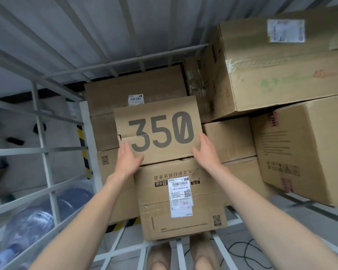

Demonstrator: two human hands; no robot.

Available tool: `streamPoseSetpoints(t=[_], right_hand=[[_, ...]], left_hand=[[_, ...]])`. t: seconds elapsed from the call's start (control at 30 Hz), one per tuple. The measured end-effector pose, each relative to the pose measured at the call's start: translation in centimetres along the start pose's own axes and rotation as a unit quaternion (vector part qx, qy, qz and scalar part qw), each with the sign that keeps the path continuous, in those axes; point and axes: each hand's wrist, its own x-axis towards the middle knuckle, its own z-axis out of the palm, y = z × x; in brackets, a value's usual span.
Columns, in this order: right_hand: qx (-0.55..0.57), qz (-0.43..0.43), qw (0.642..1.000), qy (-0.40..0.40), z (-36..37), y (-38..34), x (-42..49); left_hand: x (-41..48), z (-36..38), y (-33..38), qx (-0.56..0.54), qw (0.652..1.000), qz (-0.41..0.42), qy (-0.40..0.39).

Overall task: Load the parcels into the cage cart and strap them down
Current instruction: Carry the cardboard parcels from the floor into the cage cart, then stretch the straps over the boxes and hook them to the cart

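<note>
Steadying the 350 box (158, 131) between left hand (128, 159) and right hand (206, 152); both wide, fingers straight, palms laid against its near corners, pinching nothing; judged a push to seat it square rather than a lift. Resting it atop the labelled box (181, 199) at the front edge of the cart (41, 131); probably so placed to let the lighter one ride on the sturdier and to close the gap in the middle. Backed toward the cart's rear edge by a low stack; flanked along the right side by a big box (281, 71) set over a tall box (304, 152). No strap to be seen; strapping judged not yet begun. Beneath, white bars over grey floor (261, 240); past the cart's left side, water bottles (37, 217); off the front right corner, a black cable (242, 254); behind, a corrugated wall (86, 26).
</note>
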Motion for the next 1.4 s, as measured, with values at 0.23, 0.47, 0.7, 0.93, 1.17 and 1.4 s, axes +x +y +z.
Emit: streamPoseSetpoints(t=[0.23,0.47,0.7,0.93,1.17,1.4], right_hand=[[-0.084,-0.010,0.996,0.039,-4.1,-1.1,-9.3],[-0.040,0.038,0.985,0.165,-17.3,-1.5,-19.4],[0.051,0.102,0.959,0.261,-27.0,6.4,-31.1],[0.110,0.174,0.922,0.328,-34.8,22.0,-43.7],[0.157,0.177,0.902,0.362,-41.0,35.3,-51.4],[0.177,0.185,0.899,0.355,-45.7,43.9,-53.5]], left_hand=[[-10.5,1.2,6.8,0.119,0.984,0.132,-0.004],[-20.7,-0.3,20.1,0.183,0.946,0.269,0.011],[-33.1,5.0,33.5,0.240,0.882,0.404,-0.031],[-45.4,17.2,43.6,0.237,0.831,0.497,-0.078],[-56.7,31.4,49.4,0.249,0.783,0.552,-0.140],[-59.9,40.4,53.8,0.264,0.775,0.555,-0.143]])
